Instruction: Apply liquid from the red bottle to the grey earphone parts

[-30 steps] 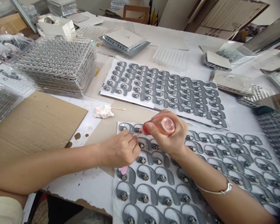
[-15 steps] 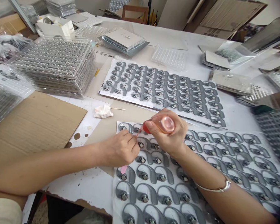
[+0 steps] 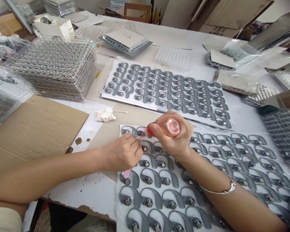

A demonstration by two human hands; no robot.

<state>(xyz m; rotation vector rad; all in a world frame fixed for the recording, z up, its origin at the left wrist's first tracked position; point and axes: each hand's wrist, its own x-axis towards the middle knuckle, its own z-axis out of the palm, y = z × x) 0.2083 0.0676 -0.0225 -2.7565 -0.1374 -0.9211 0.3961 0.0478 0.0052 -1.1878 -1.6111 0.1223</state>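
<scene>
My right hand (image 3: pixel 177 138) is wrapped round a squeeze bottle (image 3: pixel 172 127) of clear pinkish plastic with a red front end, tipped down toward the parts. My left hand (image 3: pixel 125 153) is closed on a slim pink tool (image 3: pixel 127 174); its flat rounded end sticks out below the fist and its thin point comes out near the bottle's tip. Both tips meet at a grey hook-shaped part (image 3: pixel 141 132) with a small round metal piece, in the back row of the near sheet (image 3: pixel 135 201). Several rows of like parts lie on that sheet, partly hidden under my right forearm.
Behind lies a second sheet of grey hooks (image 3: pixel 166 87). A crumpled tissue (image 3: pixel 105 114) with a cotton swab (image 3: pixel 120 111) sits left of it. Stacked clear trays (image 3: pixel 53 67) and a cardboard sheet (image 3: pixel 36 125) are at the left; more packs (image 3: pixel 236 83) stand at the right.
The whole view has shifted slightly, so everything sits a little further left and up. Both hands keep the same hold and place over the same part.
</scene>
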